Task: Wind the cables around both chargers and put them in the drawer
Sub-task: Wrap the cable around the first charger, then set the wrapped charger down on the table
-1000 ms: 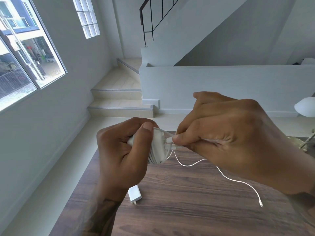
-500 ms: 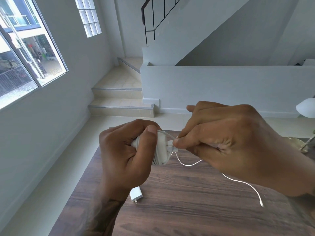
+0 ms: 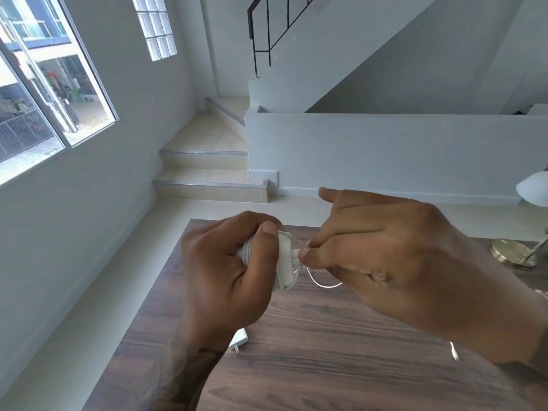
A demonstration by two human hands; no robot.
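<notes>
Left hand point(image 3: 228, 271) curled around cable-wound charger point(image 3: 284, 262) above counter point(image 3: 341, 336), right hand point(image 3: 394, 262) pinching loose cable point(image 3: 323, 284) at its edge, fingers bent

Dark wood table point(image 3: 341, 366); brass lamp base point(image 3: 511, 253) at right; tiled stairs point(image 3: 207, 170) beyond.

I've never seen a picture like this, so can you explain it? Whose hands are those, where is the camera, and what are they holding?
The camera sits on a person's head and looks down, so you see that person's own two hands. The left hand grips a white charger with cable wound around it. The right hand pinches the loose white cable. Below, on the wooden table, lies a second charger, not yet wound. A gold lamp base stands at the right.
</notes>
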